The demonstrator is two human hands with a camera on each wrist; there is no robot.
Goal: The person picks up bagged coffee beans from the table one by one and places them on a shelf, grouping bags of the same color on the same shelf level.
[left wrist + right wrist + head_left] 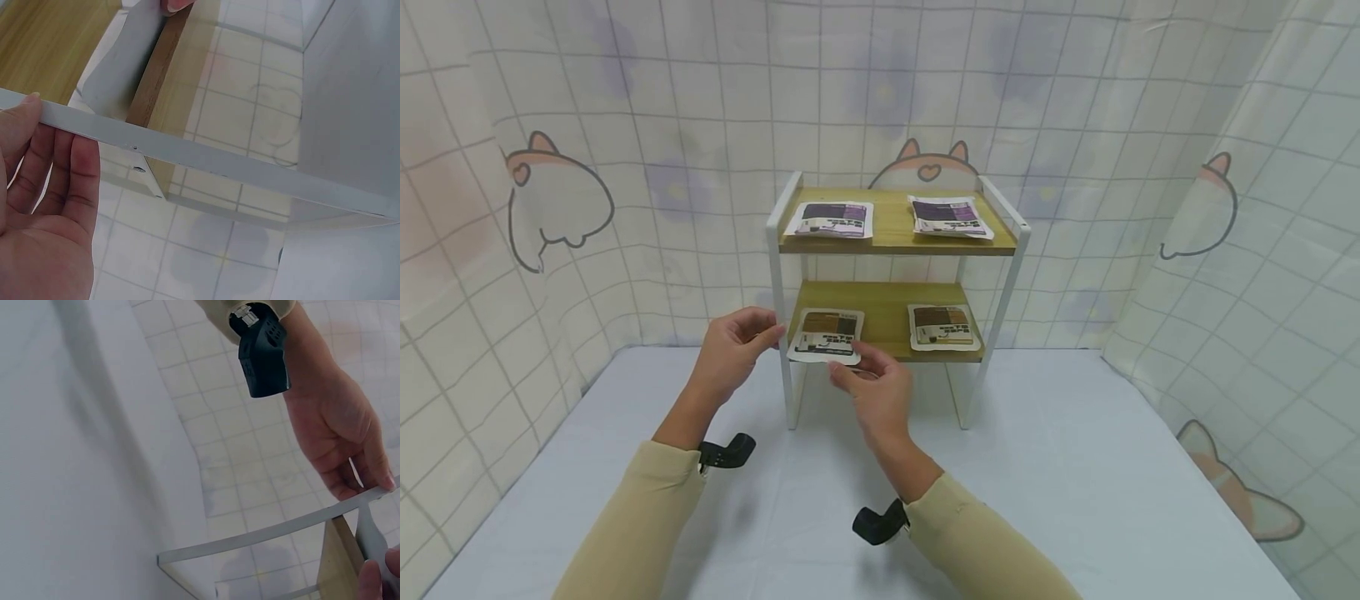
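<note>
The left hand (pixel 730 348) rests its fingertips on the rack's white front-left post (pixel 781 333), loosely curled and gripping nothing, while the right hand (pixel 877 392) pinches the front edge of a brown packet (pixel 826 335) lying at the front-left corner of the lower shelf (pixel 887 317), overhanging its edge. The step looks like placing or squaring this packet; whether it is fully down is hard to tell. Next likely calls for sliding it inward, level with the second brown packet (pixel 943 327) at the shelf's right.
</note>
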